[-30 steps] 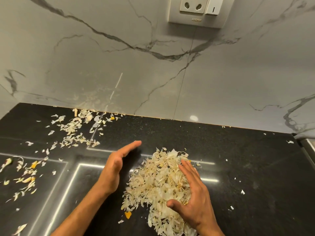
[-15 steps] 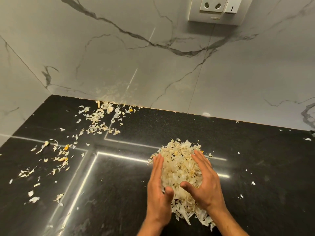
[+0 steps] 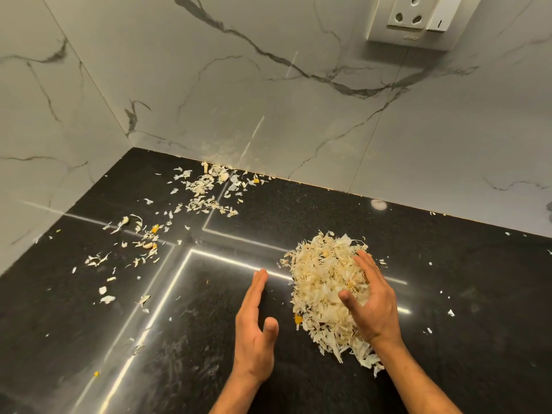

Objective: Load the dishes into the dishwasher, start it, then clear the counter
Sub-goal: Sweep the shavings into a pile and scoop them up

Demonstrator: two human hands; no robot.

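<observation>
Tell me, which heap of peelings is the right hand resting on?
The big heap under the right hand; the two thin scatters lie apart, toward the corner.

peel pile (image 3: 324, 288) on counter (image 3: 448, 279) right | scattered peels (image 3: 206, 189) back-left | socket (image 3: 412, 19) on wall above

Countertop (image 3: 448, 279): I see black speckled stone, polished to a high gloss, mirroring bright strip lights in sharp lines.

Wall panels (image 3: 209, 100), rising directly behind the countertop: pale grey marble-look slabs with dark veins, smooth, with a soft sheen; I note a faint smeared patch just above the countertop's back edge.

Socket plate (image 3: 418, 22), high on the wall above the countertop: white plastic, smooth and glossy.

Pile of peelings (image 3: 322, 282), on the countertop: thin, dry, papery flakes, off-white to cream, matt, with a few yellow bits.

Scattered peelings (image 3: 203, 189), toward the countertop's back left corner: the same papery matt flakes.
</observation>
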